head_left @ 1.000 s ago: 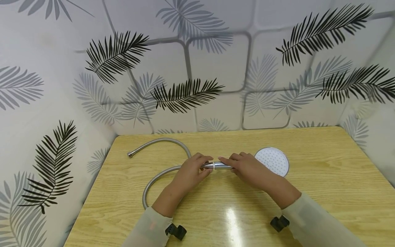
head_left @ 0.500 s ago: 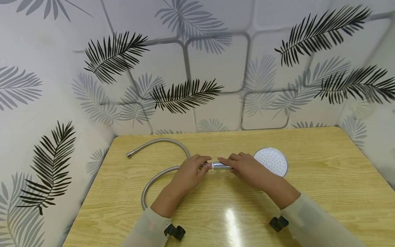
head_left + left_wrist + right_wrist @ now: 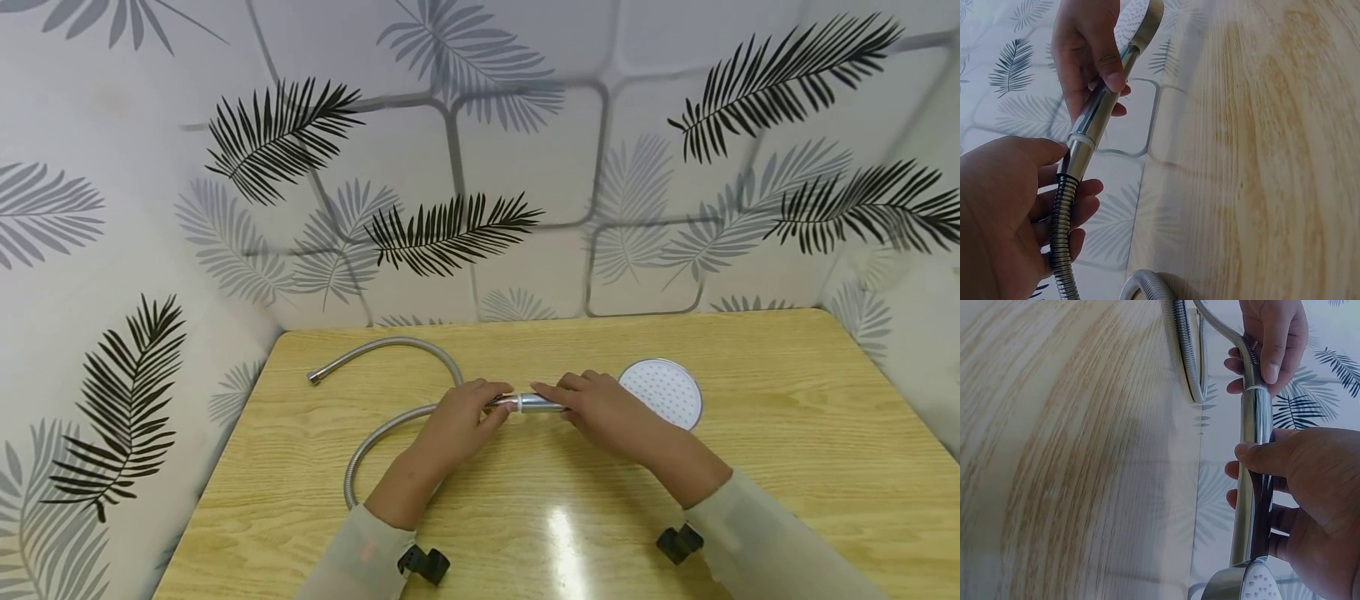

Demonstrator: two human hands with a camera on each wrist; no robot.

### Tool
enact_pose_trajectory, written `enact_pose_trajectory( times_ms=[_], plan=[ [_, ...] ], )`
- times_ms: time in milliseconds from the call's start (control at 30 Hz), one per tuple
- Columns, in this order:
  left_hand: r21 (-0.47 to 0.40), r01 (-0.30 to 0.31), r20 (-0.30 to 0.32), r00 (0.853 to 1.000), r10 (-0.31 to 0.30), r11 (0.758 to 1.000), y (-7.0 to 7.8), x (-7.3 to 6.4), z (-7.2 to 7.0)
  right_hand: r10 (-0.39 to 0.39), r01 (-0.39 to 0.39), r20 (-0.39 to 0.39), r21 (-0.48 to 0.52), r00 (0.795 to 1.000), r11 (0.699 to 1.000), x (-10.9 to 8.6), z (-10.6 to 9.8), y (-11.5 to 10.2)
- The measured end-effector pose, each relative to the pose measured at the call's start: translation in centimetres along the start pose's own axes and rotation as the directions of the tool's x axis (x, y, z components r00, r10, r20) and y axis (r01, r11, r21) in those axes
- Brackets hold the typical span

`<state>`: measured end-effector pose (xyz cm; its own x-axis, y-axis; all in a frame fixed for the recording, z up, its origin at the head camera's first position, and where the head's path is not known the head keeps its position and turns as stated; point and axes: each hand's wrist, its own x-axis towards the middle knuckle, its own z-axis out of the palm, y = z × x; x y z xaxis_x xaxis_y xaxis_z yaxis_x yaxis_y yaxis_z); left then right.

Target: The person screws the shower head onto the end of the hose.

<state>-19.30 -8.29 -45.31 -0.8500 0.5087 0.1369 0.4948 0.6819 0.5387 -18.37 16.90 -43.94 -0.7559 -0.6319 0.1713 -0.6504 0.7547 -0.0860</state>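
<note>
A chrome hand shower (image 3: 1249, 506) with a round white spray face (image 3: 663, 393) is held above the table by my right hand (image 3: 611, 417), fingers and thumb curled round its handle. My left hand (image 3: 459, 421) pinches the metal end fitting of the shower hose (image 3: 1075, 161) between thumb and fingers. That fitting meets the handle's lower end, and a pale ring (image 3: 1081, 139) shows at the joint. Whether the thread is fully engaged I cannot tell. The ribbed metal hose (image 3: 365, 450) runs down from the fitting past my left palm and loops on the table.
The hose's other end, a metal nut (image 3: 314, 377), lies at the table's back left. Beneath everything is a wood-grain table (image 3: 787, 400). A wall with leaf patterns (image 3: 525, 267) stands along its back edge. Each sleeve carries a black wrist mount (image 3: 425, 565).
My left thumb and fingers shift slightly on the hose fitting at the joint. The right hand keeps its hold on the hand shower, and the rest of the hose stays in place.
</note>
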Motion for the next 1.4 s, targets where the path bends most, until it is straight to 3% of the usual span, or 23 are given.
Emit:
enact_pose_trajectory(
  times_ms=[433,833,1400],
  plan=[
    [-0.029,0.018,0.007,1.000,-0.018,0.999,0.09,0.04,-0.08,0.012,-0.012,0.009,0.005,1.000,1.000,-0.06,-0.17,-0.03],
    [-0.003,0.044,0.034,0.998,-0.044,0.999,0.07,0.21,-0.05,0.008,-0.008,0.001,0.012,1.000,1.000,-0.04,-0.09,0.09],
    [0.007,0.030,0.008,1.000,-0.030,1.000,0.13,0.10,-0.17,-0.009,0.009,-0.017,0.013,1.000,1.000,-0.22,-0.21,-0.03]
  ],
)
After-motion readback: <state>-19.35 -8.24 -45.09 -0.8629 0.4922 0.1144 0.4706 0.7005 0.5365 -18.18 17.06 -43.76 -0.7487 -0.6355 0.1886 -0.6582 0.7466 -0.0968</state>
